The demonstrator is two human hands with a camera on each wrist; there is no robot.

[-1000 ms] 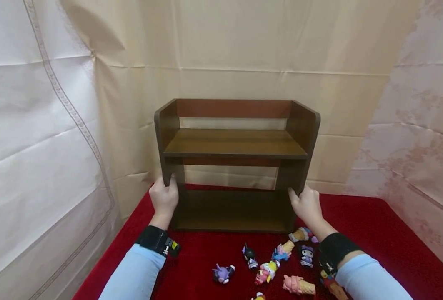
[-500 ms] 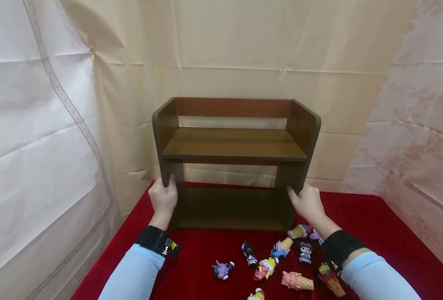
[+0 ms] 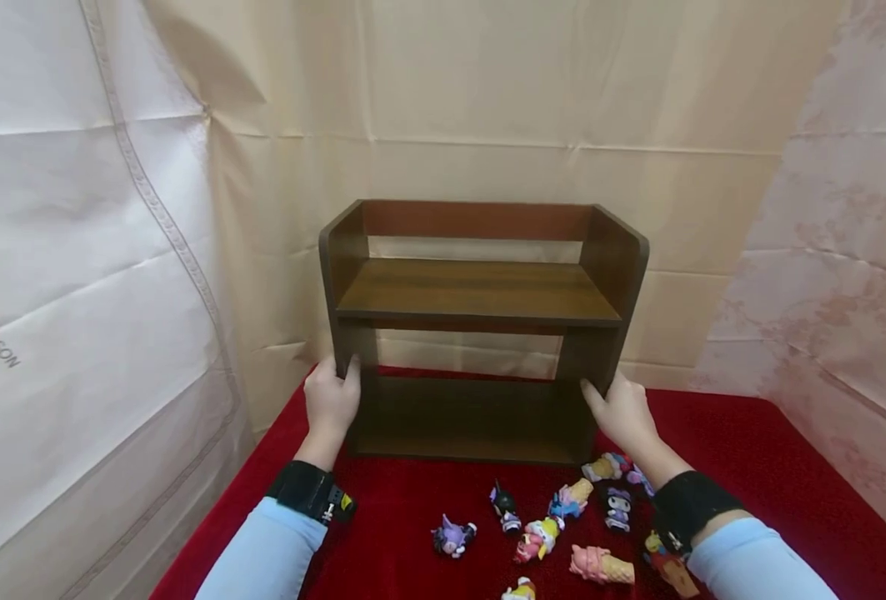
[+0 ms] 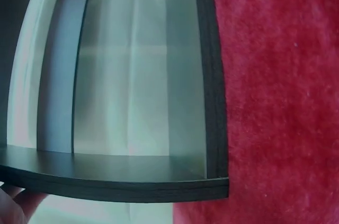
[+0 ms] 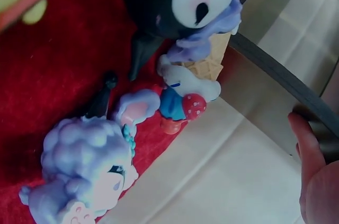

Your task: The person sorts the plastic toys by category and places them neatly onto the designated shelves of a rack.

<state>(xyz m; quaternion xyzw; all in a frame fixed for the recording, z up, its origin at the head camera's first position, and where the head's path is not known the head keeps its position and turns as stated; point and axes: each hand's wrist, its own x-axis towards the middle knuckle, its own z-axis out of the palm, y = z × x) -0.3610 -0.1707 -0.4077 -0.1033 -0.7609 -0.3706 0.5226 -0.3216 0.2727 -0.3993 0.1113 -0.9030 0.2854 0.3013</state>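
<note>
A dark brown two-tier wooden shelf [image 3: 478, 287] stands upright at the middle of the table. My left hand [image 3: 332, 402] grips its left side panel below the middle board, thumb on the inner face. On the opposite side, my right hand [image 3: 624, 412] holds the right panel at about the same height, thumb inside and fingers hidden behind it. In the left wrist view the fingers [image 4: 26, 203] show at the panel's edge. The right wrist view has the thumb [image 5: 308, 139] against the panel. Both shelf boards are bare.
Several small toy figurines lie on the red cloth [image 3: 397, 533] before the shelf, including a pink ice-cream-cone one [image 3: 600, 565] and a purple one [image 3: 453, 536]. A purple sheep-like figurine [image 5: 87, 160] is near the right wrist. Beige sheeting [image 3: 473, 83] hangs behind.
Both hands keep their grip on the shelf, which stays almost in place. My right forearm has shifted slightly outward, uncovering more of the figurines beside it. The head view has turned a little left.
</note>
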